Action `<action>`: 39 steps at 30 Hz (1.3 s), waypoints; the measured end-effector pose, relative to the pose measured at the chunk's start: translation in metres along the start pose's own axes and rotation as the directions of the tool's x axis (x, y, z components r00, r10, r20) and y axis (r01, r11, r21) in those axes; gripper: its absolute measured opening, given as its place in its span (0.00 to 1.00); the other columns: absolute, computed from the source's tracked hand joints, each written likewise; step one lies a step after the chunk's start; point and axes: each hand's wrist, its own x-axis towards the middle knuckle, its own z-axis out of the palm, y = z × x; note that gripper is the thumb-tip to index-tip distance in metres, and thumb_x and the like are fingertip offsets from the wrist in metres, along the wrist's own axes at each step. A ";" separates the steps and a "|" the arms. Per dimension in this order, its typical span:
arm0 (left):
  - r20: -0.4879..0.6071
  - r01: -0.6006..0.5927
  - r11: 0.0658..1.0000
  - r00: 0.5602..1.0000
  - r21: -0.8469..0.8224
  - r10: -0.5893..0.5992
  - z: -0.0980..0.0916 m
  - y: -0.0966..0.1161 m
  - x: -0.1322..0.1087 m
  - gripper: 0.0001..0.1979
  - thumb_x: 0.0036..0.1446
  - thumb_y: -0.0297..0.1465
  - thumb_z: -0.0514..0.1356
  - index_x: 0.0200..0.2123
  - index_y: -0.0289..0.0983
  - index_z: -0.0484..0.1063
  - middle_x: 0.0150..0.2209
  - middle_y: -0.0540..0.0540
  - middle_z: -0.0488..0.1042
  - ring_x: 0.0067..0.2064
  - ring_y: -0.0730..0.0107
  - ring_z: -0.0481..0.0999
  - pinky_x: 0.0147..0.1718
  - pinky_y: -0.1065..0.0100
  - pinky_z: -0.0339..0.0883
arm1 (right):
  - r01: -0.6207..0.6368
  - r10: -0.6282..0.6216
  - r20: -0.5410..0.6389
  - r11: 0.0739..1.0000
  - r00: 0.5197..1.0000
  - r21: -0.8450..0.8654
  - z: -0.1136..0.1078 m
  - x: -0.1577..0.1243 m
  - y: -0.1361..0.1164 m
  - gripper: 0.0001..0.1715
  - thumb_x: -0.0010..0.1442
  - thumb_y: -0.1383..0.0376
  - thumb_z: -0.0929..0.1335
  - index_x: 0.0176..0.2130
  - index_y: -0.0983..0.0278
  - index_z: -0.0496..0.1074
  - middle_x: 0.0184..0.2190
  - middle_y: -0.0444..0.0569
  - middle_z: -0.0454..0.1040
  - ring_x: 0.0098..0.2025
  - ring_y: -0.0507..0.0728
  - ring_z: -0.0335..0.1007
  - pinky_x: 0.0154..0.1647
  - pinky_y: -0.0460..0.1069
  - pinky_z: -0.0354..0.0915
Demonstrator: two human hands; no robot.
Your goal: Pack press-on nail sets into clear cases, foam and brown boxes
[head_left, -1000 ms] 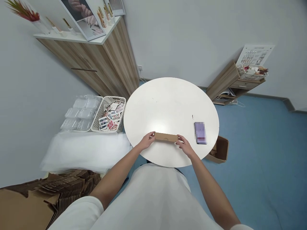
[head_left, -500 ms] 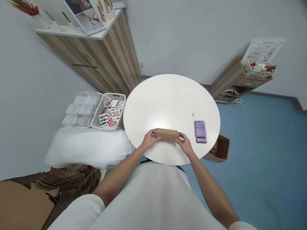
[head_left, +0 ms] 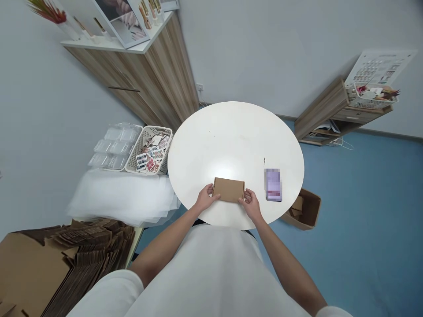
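Observation:
A small brown cardboard box (head_left: 228,189) with its lid closed is between my hands, over the near part of the round white table (head_left: 236,132). My left hand (head_left: 206,197) grips its left end, thumb on the near edge and fingers at the side. At the right end my right hand (head_left: 250,204) holds it the same way. The broad flat top faces up at me. To the right lies a purple pack or stack of cards (head_left: 273,185), its face blurred.
Left of the table are a white basket (head_left: 130,165) of printed sheets, clear plastic trays (head_left: 114,147), translucent sheets (head_left: 120,196) and stacked flat cardboard (head_left: 92,251). An open carton (head_left: 309,209) stands on the floor at right. Wooden cabinets (head_left: 165,75) line the wall.
The box has tilted in my hands, so its broad top now faces me instead of its narrow front side. Both hands stay on its ends. The view has shifted slightly.

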 end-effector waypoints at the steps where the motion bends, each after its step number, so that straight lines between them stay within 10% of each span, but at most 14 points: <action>1: -0.015 0.009 1.000 1.000 0.021 -0.008 0.003 -0.001 -0.001 0.34 0.42 0.40 0.63 0.52 0.35 0.58 0.47 0.39 0.67 0.46 0.62 0.69 0.42 0.64 0.64 | -0.009 0.009 -0.009 1.000 1.000 -0.025 0.000 0.000 0.002 0.32 0.44 0.58 0.69 0.49 0.60 0.59 0.48 0.54 0.66 0.48 0.59 0.64 0.46 0.55 0.62; 11: -0.072 0.064 0.968 0.996 0.243 -0.047 0.013 -0.003 -0.006 0.30 0.40 0.39 0.63 0.47 0.36 0.61 0.41 0.43 0.68 0.39 0.66 0.69 0.35 0.67 0.63 | -0.044 0.060 0.034 0.931 0.998 -0.362 0.000 0.009 0.008 0.33 0.44 0.55 0.67 0.49 0.62 0.59 0.33 0.45 0.66 0.28 0.52 0.64 0.30 0.49 0.63; 29: 0.039 -0.064 0.988 0.998 0.139 0.059 0.009 -0.006 -0.005 0.26 0.47 0.38 0.58 0.50 0.37 0.60 0.40 0.43 0.67 0.38 0.67 0.68 0.37 0.66 0.63 | -0.124 0.047 -0.180 0.889 0.983 -0.442 0.015 -0.015 -0.002 0.30 0.46 0.61 0.65 0.50 0.61 0.61 0.41 0.50 0.67 0.37 0.56 0.65 0.36 0.50 0.61; 39: 0.183 -0.216 0.960 0.966 0.180 0.183 0.063 0.031 -0.030 0.28 0.47 0.35 0.59 0.52 0.38 0.58 0.43 0.43 0.63 0.41 0.65 0.67 0.39 0.64 0.65 | -0.175 0.108 -0.297 0.963 0.949 -0.206 -0.052 -0.064 0.005 0.27 0.52 0.53 0.61 0.49 0.62 0.61 0.40 0.50 0.69 0.35 0.56 0.67 0.34 0.50 0.63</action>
